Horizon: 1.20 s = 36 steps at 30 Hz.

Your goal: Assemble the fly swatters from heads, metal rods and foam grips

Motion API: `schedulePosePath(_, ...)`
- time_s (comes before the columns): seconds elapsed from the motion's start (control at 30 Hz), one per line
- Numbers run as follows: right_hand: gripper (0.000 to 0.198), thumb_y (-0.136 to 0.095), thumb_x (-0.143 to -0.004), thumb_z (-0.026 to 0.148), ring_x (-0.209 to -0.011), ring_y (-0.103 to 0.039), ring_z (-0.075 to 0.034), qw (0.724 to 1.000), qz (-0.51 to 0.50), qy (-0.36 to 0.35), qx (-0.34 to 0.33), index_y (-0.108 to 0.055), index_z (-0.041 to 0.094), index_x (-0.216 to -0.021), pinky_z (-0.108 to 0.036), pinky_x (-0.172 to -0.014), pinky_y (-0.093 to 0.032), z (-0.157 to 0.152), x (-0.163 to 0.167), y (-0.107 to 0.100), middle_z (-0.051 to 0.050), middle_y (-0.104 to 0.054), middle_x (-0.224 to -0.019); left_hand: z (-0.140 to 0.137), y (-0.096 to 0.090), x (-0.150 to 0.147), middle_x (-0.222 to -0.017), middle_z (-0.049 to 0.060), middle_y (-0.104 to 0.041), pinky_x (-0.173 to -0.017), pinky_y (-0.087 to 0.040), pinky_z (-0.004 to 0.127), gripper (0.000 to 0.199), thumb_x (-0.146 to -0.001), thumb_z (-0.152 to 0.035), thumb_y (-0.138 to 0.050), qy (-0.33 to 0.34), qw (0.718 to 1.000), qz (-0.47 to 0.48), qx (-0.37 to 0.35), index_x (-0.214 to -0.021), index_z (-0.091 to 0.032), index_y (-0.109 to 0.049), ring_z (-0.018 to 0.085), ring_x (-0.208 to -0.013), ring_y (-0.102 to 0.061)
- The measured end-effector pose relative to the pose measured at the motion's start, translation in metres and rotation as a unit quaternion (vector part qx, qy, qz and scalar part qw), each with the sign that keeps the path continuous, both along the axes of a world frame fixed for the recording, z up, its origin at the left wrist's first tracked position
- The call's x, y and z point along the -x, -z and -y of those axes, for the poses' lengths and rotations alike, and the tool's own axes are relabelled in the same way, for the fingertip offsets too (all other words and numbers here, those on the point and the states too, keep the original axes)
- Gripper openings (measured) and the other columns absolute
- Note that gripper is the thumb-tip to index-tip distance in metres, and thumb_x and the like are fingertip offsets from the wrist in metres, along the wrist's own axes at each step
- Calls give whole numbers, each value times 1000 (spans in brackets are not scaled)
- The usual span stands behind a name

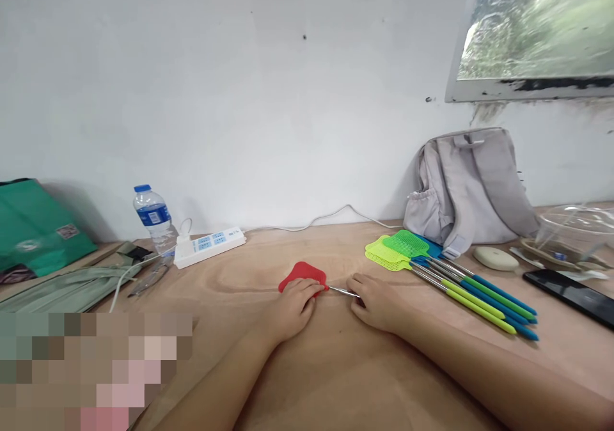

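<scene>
A red fly swatter with a thin metal rod lies low over the wooden table in front of me. My left hand lies over the near side of its red head, fingers closed on it close to the neck. The rod runs to the right into my right hand, whose fingers are wrapped round it. That hand hides the swatter's handle end. To the right lie several more fly swatters in yellow-green, green and blue, heads partly stacked, handles pointing towards the near right.
Along the wall stand a green bag, a water bottle, a white power strip and a grey backpack. At right are a beige case, a black phone and a clear plastic container. A greyish-green cloth item lies left.
</scene>
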State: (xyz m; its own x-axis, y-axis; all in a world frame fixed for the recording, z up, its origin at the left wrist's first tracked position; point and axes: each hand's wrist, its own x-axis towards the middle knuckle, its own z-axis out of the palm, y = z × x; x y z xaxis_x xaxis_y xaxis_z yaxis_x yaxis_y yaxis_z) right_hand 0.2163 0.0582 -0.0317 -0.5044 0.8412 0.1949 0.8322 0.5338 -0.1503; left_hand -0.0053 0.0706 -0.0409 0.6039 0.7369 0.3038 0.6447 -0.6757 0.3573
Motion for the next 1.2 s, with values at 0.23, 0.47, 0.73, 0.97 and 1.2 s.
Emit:
schedulePosePath(0.23,21,-40,-78,14,-81,-51,-19,1000,19,6,-11,-52,14,-96,-28,-68,-36,4,5,7,-9,-55,-93,2,4,-7,-119,4,-54,-95,-36,37,40,-84,-15,-36,-23,999,-24,-18,-120,-24,-52,20,-107,-45)
schedulePosePath(0.47,23,-40,-78,15,-80,-51,-19,1000,25,-9,-5,-51,13,-99,-29,-69,-38,4,5,4,-9,-55,-94,1,6,-7,-118,4,-54,-95,-36,36,39,-84,-16,-38,-22,1000,-11,-14,-119,-25,-52,19,-108,-45)
schedulePosePath(0.73,25,-37,-80,14,-80,-51,-20,996,70,-26,-44,-52,11,-101,-30,-67,-39,6,8,6,-11,-56,-92,4,1,-9,-117,4,-52,-94,-37,38,40,-85,-17,-36,-23,999,-22,-12,-121,-29,-51,21,-108,-43)
schedulePosePath(0.97,26,-37,-81,10,-77,-51,-21,984,138,-50,-104,-54,12,-100,-30,-61,-39,8,10,5,-11,-57,-87,4,4,-10,-115,5,-52,-92,-37,39,41,-86,-18,-35,-31,999,-24,-13,-122,-30,-51,22,-104,-43)
schedulePosePath(1.2,29,-42,-78,6,-77,-51,-23,972,183,-55,-133,-55,9,-104,-32,-56,-40,10,13,8,-14,-58,-88,5,3,-11,-117,4,-51,-93,-36,40,41,-85,-18,-35,-41,998,-37,-8,-120,-31,-51,22,-105,-42)
